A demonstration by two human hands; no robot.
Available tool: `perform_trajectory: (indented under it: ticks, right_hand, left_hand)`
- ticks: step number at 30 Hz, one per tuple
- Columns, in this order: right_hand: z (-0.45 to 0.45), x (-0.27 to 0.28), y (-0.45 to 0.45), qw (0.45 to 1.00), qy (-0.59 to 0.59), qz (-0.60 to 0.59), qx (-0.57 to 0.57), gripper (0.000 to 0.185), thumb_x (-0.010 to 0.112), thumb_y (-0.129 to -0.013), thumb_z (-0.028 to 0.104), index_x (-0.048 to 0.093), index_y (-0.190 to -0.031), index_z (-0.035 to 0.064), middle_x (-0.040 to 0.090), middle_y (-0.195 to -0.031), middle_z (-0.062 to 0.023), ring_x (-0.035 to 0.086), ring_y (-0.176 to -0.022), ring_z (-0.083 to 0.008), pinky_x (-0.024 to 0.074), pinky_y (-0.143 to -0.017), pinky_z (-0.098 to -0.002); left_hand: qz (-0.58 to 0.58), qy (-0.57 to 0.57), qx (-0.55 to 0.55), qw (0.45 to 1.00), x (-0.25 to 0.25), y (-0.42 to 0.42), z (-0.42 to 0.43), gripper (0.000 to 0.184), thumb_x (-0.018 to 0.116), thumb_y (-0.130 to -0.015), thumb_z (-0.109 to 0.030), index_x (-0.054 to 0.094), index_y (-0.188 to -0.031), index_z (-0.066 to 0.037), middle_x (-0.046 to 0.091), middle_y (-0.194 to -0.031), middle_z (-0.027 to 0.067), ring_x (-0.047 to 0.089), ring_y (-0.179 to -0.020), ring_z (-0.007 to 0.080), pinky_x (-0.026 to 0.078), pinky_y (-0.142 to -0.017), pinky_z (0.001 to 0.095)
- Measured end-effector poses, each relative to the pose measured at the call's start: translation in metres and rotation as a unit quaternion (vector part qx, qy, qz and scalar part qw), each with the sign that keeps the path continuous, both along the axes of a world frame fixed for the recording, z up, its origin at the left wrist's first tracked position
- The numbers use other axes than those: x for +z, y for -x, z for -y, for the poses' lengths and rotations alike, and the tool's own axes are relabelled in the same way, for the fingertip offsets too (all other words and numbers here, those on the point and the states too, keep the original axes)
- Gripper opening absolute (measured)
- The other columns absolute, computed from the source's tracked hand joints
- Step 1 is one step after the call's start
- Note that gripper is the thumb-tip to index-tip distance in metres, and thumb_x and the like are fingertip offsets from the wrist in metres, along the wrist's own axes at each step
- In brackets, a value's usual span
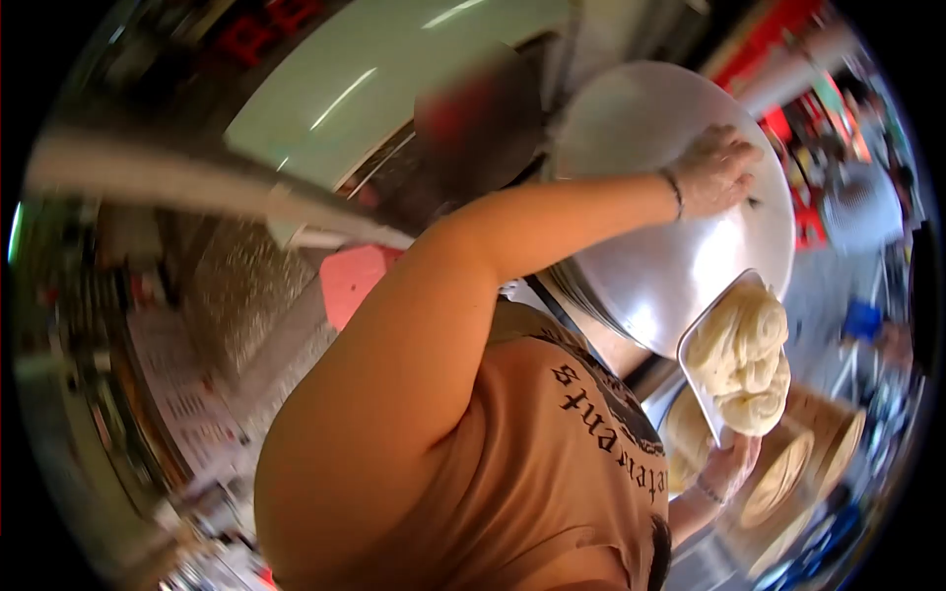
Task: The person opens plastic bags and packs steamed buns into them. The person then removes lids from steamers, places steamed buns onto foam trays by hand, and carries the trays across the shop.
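Note:
My left hand [714,172], in a clear plastic glove, reaches across to a large round metal lid [680,266]. Its fingers are curled at the lid's upper middle, and the palm hides what they grip. At the lower right my right hand [731,465] holds the near end of a small metal tray [702,399]. Pale, twisted dough buns [744,345] are heaped on this tray, which is beside the lid's lower edge.
Round bamboo steamers [778,473] stand behind my right hand. A pink stool-like object [355,281] is beyond my left arm. Farther off are a pale green panel [335,89], a fan [862,207] and red stools [808,222], all blurred.

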State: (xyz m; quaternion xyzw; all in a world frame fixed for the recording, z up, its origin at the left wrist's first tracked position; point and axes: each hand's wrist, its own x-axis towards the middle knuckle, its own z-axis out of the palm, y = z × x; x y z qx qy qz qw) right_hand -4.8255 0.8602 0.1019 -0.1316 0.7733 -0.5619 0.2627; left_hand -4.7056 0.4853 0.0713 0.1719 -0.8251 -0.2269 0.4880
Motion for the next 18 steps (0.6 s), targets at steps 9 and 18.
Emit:
perform_trajectory:
  ticks: [9,18]
  right_hand:
    - [0.107,-0.021,-0.085,0.877,0.014,0.105,0.468,0.039,0.052,-0.090,0.019,0.048,-0.126,0.0048,0.055,-0.115,-0.0082,0.059,-0.094,-0.0174,0.0522,-0.067,-0.0293]
    - [0.073,-0.082,-0.373,0.552,-0.002,0.039,0.833,0.040,0.043,-0.097,0.021,0.036,-0.132,0.0050,0.049,-0.123,-0.0101,0.056,-0.104,-0.0200,0.0546,-0.075,-0.0302]
  left_hand:
    - [-0.268,-0.630,-0.185,0.705,0.000,-0.257,-0.257,0.056,0.029,-0.099,-0.043,0.029,-0.140,-0.005,0.041,-0.138,0.0100,0.045,-0.123,0.0191,0.040,-0.101,0.0349]
    - [-0.347,-0.492,0.368,0.709,-0.026,-0.467,-0.496,0.059,0.024,-0.098,-0.043,0.039,-0.133,0.002,0.050,-0.128,0.0150,0.051,-0.116,0.0219,0.040,-0.100,0.0332]
